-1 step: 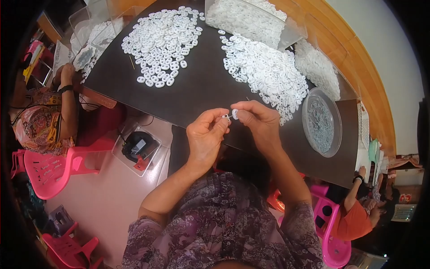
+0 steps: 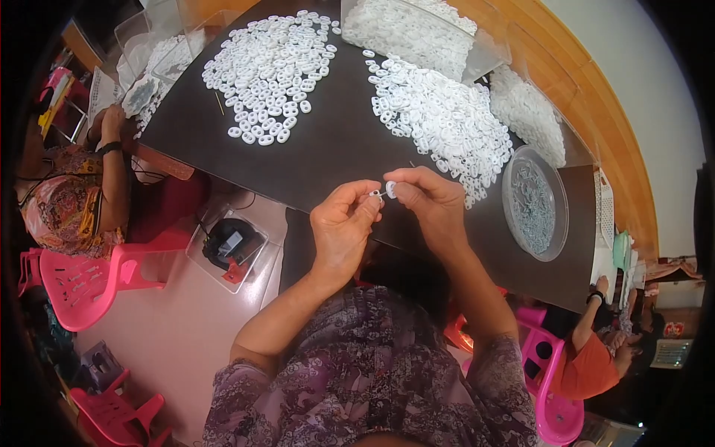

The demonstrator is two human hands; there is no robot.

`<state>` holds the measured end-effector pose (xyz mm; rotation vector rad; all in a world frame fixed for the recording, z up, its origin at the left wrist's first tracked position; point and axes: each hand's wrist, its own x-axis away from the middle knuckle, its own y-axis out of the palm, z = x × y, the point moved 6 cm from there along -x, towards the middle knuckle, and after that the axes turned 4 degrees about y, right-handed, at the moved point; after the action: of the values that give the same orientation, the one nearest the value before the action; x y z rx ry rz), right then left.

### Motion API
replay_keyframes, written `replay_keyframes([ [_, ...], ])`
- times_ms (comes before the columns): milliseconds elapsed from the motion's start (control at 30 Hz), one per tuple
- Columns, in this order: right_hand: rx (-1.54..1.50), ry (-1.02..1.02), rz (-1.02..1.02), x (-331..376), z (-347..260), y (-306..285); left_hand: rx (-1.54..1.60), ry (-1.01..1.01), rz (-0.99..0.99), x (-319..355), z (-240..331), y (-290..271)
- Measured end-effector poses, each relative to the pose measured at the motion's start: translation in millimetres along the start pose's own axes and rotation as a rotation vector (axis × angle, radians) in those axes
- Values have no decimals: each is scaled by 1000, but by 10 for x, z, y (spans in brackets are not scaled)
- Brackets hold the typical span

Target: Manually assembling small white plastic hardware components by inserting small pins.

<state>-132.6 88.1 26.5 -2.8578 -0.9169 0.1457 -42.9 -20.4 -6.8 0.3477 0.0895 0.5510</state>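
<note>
Over the near edge of the dark table, my two hands meet fingertip to fingertip. My left hand (image 2: pixel 341 223) pinches a small white piece (image 2: pixel 375 194), mostly covered by the fingers. Between thumb and forefinger, my right hand (image 2: pixel 433 205) grips a white oval plastic piece (image 2: pixel 390 189) held on edge. A thin short link seems to run between the two pieces; its kind is too small to tell. Beyond my hands lie a pile of white two-holed oval pieces (image 2: pixel 272 63) and, to its right, a pile of smaller white pieces (image 2: pixel 439 112).
A round clear tray (image 2: pixel 564 216) of small grey metal parts stands at the right. Clear bins (image 2: pixel 488 56) of white pieces line the back. A thin yellowish stick (image 2: pixel 220 103) lies by the left pile. People sit at left and right; a pink chair (image 2: pixel 82 287) stands at left.
</note>
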Motion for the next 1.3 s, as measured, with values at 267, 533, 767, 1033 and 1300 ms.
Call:
replay_keyframes([
  [267,137,-82,2,15,-55,26,-120,108,5,-6,-20,-36],
  [533,-14,61,14,22,-6,43,-208,137,4,2,0,-6],
  [767,23,-37,8,34,-39,83,-124,101,-24,-12,-28,12],
  [1033,153,-104,30,42,-14,69,70,-11,-33,-37,-20,24],
  [1300,134,-105,36,102,-14,92,151,25,-8,-69,-32,34],
])
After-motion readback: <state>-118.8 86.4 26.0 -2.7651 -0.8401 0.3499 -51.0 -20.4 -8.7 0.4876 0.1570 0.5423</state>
